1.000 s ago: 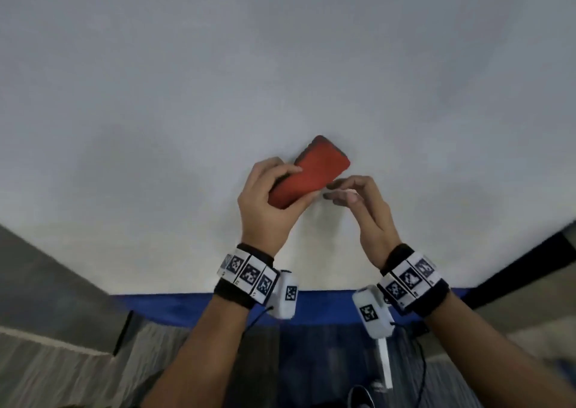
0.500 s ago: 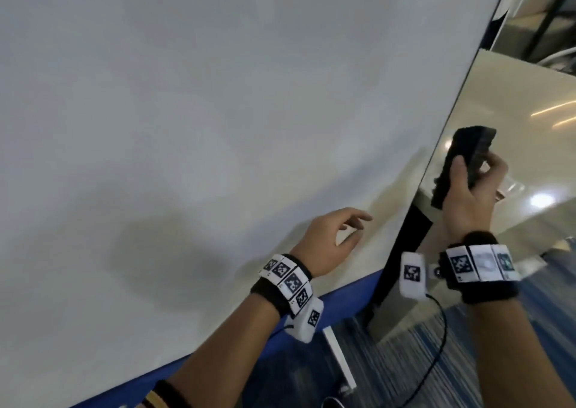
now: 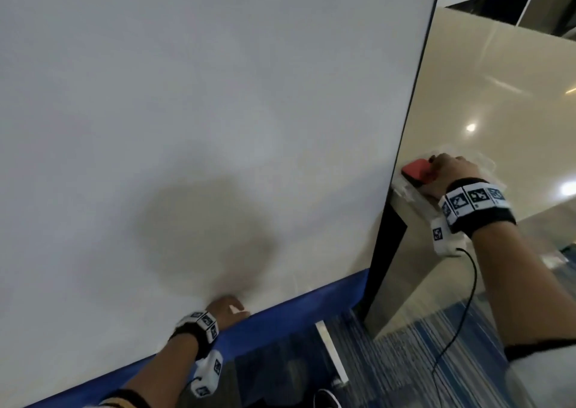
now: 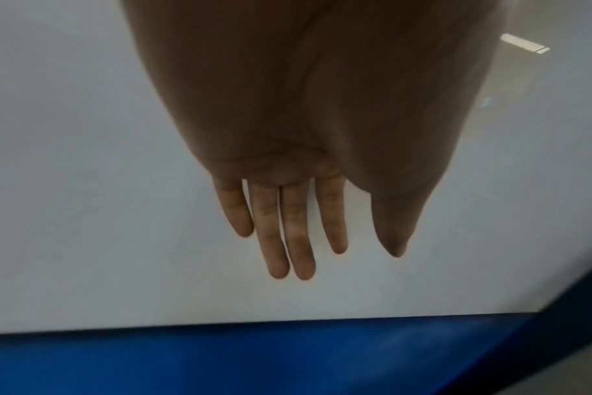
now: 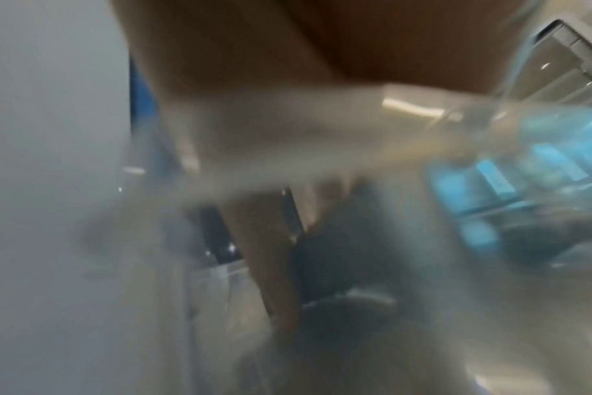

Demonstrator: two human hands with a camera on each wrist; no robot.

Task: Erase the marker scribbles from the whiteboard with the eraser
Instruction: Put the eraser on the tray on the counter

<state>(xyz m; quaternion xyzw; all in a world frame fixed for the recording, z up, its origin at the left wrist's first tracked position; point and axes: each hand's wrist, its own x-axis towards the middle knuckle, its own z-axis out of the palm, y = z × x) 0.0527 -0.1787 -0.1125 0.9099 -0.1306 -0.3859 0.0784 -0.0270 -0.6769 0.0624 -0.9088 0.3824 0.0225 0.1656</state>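
The whiteboard [image 3: 218,95] fills the left of the head view and shows no marks, only a dim shadow. My left hand [image 3: 229,309] hangs low in front of its bottom edge; in the left wrist view this hand [image 4: 304,240] has straight fingers and holds nothing. My right hand [image 3: 452,173] grips the red eraser [image 3: 416,170], which lies on the near corner of a beige table [image 3: 498,80], past the board's right edge. The right wrist view is too blurred to show the grip.
A blue strip [image 3: 280,320] runs along the board's bottom edge. Clear plastic wrapping [image 3: 402,187] lies under the eraser at the table corner. Striped blue carpet [image 3: 405,361] and a metal stand foot [image 3: 332,351] are below.
The eraser passed from my left hand to my right, which carried it rightwards off the board and down onto the table corner. My left hand dropped to the board's bottom edge.
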